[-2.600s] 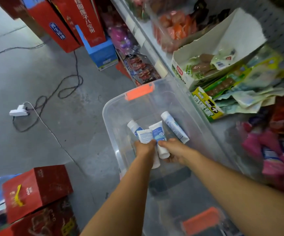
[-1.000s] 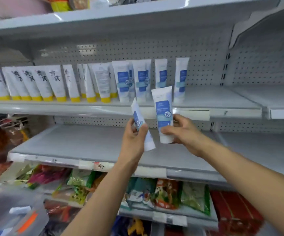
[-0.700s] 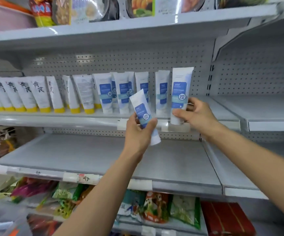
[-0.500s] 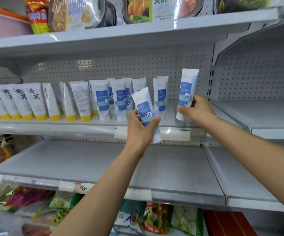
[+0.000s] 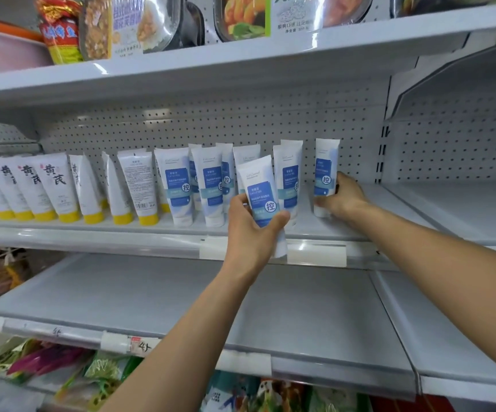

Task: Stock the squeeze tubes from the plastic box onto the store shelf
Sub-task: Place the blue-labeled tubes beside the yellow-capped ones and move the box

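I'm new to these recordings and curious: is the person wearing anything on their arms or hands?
Nothing shows. The left forearm and right forearm are bare to the picture's edge, no sleeves. The left hand and right hand show no gloves, watch or rings.

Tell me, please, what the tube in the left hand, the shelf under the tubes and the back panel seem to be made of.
Tube in the left hand: probably soft plastic, smooth with a slight sheen; its top end is a flat crimped seal.
Shelf: looks like painted sheet metal, with an even pale grey coat and a faint sheen.
Back panel: likely the same metal, punched with regular holes.
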The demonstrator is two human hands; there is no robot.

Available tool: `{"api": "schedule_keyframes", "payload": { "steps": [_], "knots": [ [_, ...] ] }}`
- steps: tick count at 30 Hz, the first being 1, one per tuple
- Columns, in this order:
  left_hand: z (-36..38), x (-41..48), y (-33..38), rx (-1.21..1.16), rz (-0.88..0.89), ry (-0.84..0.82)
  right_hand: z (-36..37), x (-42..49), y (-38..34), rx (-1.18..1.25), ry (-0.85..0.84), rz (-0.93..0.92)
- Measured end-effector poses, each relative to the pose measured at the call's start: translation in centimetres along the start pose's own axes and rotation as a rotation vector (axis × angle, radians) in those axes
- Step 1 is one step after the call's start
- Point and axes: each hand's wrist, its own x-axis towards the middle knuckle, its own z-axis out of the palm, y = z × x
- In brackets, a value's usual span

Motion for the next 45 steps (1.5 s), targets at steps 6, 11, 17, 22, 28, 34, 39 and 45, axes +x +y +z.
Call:
{"api": "schedule_keyframes", "payload": {
  "steps": [6, 11, 17, 22, 28, 34, 39, 45],
  "knots": [
    [0.0, 0.2, -0.2, 0.001, -0.017, -0.001, 0.1, 0.7, 0.4, -0.041, -0.003, 0.006],
    [-0.3, -0.1, -0.2, 0.001, -0.017, -0.016, -0.9, -0.8, 0.3, -0.013, 0.069, 0.080],
    [-0.1, 0.0, 0.1, -0.011, -0.008, -0.012, -3.1, -6.3, -2.1, 0.129, -0.180, -0.154],
    [1.2, 0.2, 0.9, -0.051, 0.013, -0.014, -2.9, -9.8, -3.7, -0.056, -0.474, -0.238],
    [2.9, 0.1, 1.8, -0.001, 0.055, -0.025, -1.8, -10.2, -3.2, -0.208, -0.211, -0.354],
    [1.4, 0.4, 0.8, 0.400, 0.236, -0.105, -3.3, -7.8, -2.6, 0.007, -0.141, -0.231],
    [0.6, 0.4, -1.1, 0.833, 0.318, -0.122, -3.2, -6.3, -1.8, 0.043, -0.130, -0.144],
    [0.5, 0.8, -1.5, 0.940, 0.298, -0.148, -2.5, -5.1, -1.3, -0.030, -0.121, -0.117]
  ]
}}
